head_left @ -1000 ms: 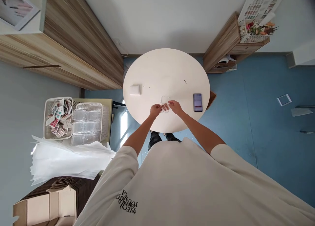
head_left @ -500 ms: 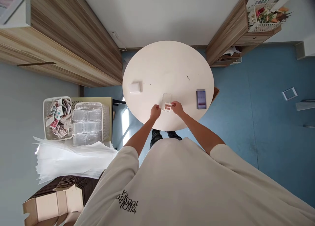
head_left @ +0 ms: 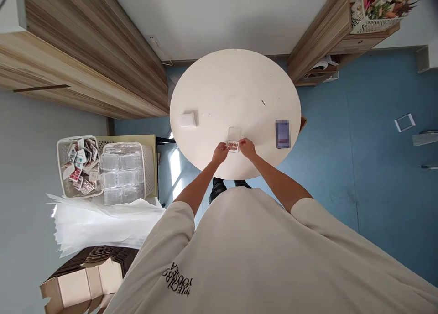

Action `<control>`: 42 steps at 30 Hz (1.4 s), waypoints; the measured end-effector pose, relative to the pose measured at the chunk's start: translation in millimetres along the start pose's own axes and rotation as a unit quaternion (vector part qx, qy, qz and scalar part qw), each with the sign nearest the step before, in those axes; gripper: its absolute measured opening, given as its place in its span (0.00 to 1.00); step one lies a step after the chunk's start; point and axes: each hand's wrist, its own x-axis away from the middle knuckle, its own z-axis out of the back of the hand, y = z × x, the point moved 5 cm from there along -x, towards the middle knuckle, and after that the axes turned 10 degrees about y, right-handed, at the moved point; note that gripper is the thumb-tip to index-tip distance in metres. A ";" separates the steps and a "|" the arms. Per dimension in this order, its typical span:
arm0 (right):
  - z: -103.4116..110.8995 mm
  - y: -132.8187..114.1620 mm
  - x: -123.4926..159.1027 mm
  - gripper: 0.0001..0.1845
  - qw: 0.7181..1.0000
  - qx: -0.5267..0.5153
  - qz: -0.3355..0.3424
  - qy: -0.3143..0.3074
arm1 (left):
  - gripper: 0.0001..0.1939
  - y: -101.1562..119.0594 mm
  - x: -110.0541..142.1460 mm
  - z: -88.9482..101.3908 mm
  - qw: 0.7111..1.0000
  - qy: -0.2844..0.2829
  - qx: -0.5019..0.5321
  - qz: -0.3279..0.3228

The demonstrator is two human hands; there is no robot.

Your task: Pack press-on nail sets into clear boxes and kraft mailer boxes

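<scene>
A small white card with rows of reddish false nails (head_left: pixel 233 146) lies over the lower half of a clear plastic box (head_left: pixel 234 133), whose lid is folded open toward the far side. My left hand (head_left: pixel 220 153) pinches at the card's left edge, fingers closed. On the opposite edge, my right hand (head_left: pixel 247 148) also has its fingertips closed. Whether the fingertips grip the box rim as well is too small to tell. Both hands are over the near part of the round white table (head_left: pixel 236 86).
On the table are a white packet (head_left: pixel 188 119) at left and a phone (head_left: pixel 282 134) at right. Left of me stand a basket of nail cards (head_left: pixel 80 165), a basket of clear boxes (head_left: pixel 123 172), white sheets (head_left: pixel 106 222) and cardboard boxes (head_left: pixel 78 286). Wooden cabinets (head_left: pixel 102 54) flank the table.
My left hand has moved right, up to the card's left edge. The card now sits straighter and centred over the box's near half. My view has shifted slightly.
</scene>
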 end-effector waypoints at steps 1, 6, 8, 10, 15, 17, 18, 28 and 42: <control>1.6 -0.5 -0.1 0.09 1.000 0.001 0.002 0.004 | 0.22 0.8 -0.8 1.1 1.000 -0.001 -0.001 0.002; 6.5 -3.9 -5.5 0.14 0.999 -0.050 -0.009 0.015 | 0.25 11.3 -16.3 5.2 0.999 0.021 0.039 0.002; 6.1 -8.8 -9.2 0.18 0.995 -0.094 -0.010 0.013 | 0.27 18.1 -26.6 4.8 0.997 0.030 0.077 0.004; 4.9 -14.1 -12.3 0.22 0.991 -0.132 -0.020 0.008 | 0.28 24.4 -36.0 2.6 0.993 0.023 0.115 0.010; 2.7 -23.1 -14.1 0.30 0.980 -0.187 -0.059 -0.027 | 0.32 33.9 -45.5 -2.6 0.986 -0.027 0.165 0.023; 4.9 -25.4 -13.4 0.32 0.978 -0.195 -0.063 -0.036 | 0.33 36.4 -44.8 -0.7 0.985 -0.027 0.168 0.025; 6.3 -26.9 -13.1 0.33 0.978 -0.195 -0.060 -0.039 | 0.33 38.1 -44.2 0.6 0.985 -0.027 0.166 0.024; 15.1 -49.3 -14.4 0.32 0.988 -0.149 0.015 -0.037 | 0.24 64.6 -40.6 9.4 0.994 0.001 0.087 -0.061; 16.4 -27.5 0.1 0.32 0.993 -0.110 0.016 -0.050 | 0.18 42.0 -21.0 9.3 0.995 0.000 0.080 -0.054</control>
